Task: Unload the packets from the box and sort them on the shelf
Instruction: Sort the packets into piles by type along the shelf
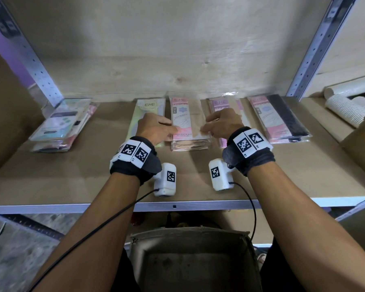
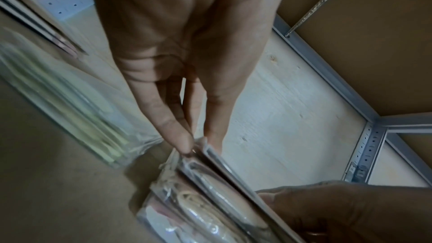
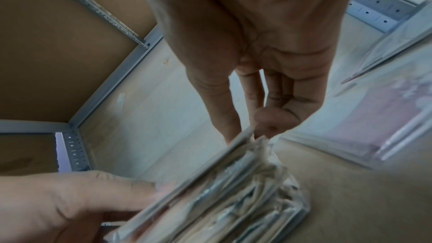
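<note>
A stack of pink-and-beige stocking packets (image 1: 187, 119) lies at the middle of the brown shelf board (image 1: 93, 169). My left hand (image 1: 173, 128) pinches the left edge of the top packet (image 2: 210, 200) between thumb and fingers (image 2: 184, 141). On the opposite edge, my right hand (image 1: 204, 126) pinches the same packet (image 3: 233, 191), thumb below and fingers above. The top packet is tilted slightly off the stack. An open grey-brown box (image 1: 194, 260) stands below the shelf between my forearms.
On the shelf also lie a green packet pile (image 1: 148, 110), a purple pile (image 1: 226, 104), a pink-and-black pile (image 1: 282, 119) and a mixed pile (image 1: 61, 125) at far left. Paper cups (image 1: 350, 108) and a cardboard box (image 1: 362, 140) are at right; metal uprights flank the bay.
</note>
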Action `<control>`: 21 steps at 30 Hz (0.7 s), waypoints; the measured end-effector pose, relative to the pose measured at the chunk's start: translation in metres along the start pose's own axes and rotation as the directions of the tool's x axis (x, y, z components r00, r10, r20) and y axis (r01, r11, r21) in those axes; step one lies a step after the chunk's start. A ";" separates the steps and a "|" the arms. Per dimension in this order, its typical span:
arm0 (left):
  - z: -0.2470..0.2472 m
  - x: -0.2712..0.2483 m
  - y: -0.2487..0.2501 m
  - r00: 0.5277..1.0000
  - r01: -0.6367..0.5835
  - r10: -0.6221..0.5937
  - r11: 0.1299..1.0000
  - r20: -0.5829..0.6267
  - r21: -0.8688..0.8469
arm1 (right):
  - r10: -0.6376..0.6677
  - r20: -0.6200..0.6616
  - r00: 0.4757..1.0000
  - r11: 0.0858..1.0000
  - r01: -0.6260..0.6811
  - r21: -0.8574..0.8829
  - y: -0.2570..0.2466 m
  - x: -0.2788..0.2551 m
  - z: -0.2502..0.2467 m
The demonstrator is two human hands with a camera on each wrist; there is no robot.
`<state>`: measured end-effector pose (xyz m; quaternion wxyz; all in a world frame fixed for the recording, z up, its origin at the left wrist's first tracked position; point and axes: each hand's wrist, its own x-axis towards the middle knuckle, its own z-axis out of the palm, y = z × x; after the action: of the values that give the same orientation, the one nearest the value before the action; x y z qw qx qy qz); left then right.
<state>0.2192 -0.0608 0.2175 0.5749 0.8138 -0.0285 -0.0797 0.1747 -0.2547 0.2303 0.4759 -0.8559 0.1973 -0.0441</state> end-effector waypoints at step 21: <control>-0.018 -0.003 0.001 0.988 -0.078 0.096 0.986 -0.118 0.147 | -0.126 -0.131 0.983 0.990 0.116 -0.077 -0.011 -0.003 -0.009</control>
<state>0.2194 -0.0438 0.2244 0.5192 0.8540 -0.0336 -0.0013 0.1726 -0.2552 0.2446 0.4278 -0.8774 0.1782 -0.1241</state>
